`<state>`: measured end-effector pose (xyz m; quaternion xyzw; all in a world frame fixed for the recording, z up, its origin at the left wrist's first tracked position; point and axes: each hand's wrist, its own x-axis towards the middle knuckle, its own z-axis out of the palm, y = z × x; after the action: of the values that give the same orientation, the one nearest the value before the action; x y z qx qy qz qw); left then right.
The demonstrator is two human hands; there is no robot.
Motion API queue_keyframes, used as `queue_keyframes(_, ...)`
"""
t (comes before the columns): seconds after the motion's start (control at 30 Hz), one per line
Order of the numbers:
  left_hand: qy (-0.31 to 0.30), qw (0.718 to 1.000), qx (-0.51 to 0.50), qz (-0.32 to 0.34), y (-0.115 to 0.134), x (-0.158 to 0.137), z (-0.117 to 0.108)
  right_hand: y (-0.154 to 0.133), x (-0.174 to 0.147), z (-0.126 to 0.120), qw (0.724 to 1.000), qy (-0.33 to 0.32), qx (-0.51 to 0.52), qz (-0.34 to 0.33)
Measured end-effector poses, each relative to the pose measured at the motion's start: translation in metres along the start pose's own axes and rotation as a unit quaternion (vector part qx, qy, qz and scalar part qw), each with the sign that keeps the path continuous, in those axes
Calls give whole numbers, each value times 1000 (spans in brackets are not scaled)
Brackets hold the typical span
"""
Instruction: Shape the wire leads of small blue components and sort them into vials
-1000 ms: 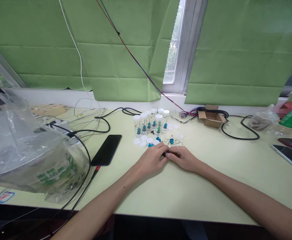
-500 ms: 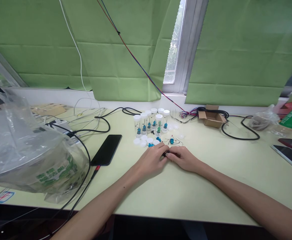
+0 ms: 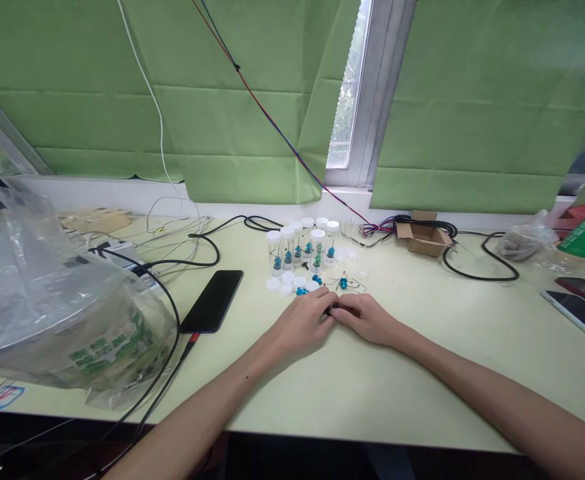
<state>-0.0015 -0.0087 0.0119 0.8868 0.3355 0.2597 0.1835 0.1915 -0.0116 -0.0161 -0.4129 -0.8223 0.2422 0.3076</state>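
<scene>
My left hand (image 3: 308, 319) and my right hand (image 3: 367, 315) meet over the table, fingers closed around a small dark piece (image 3: 330, 309). The fingers cover most of it, so its kind cannot be made out. Just beyond them lie small blue parts (image 3: 343, 283) with thin wire-like pins, and more blue pieces (image 3: 301, 291) beside several white round caps (image 3: 286, 289). Behind these stand several clear tubes with white lids (image 3: 317, 250), holding blue or green parts. A small black piece (image 3: 305, 265) lies before the tubes.
A black phone (image 3: 213, 301) with a cable lies to the left, near a big plastic bag with a bowl (image 3: 112, 340). An open cardboard box (image 3: 425, 239) and black cables (image 3: 487, 277) sit at the back right. Two phones (image 3: 579, 317) rest at the right edge.
Both hands keep nearly the same place and grip on the dark piece. The whole view has shifted very slightly.
</scene>
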Motion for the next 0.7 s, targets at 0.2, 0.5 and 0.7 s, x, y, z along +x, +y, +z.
queue_keyframes(0.2,3,1000,-2,0,0,1,1,-1,0,0,1000,0,4,0)
queue_keyframes(0.5,1,1000,-3,1,0,0,0,0,0,1,1000,1,6,1)
queue_keyframes(0.7,3,1000,-2,1,0,1,0,-1,0,0,1000,2,7,-3)
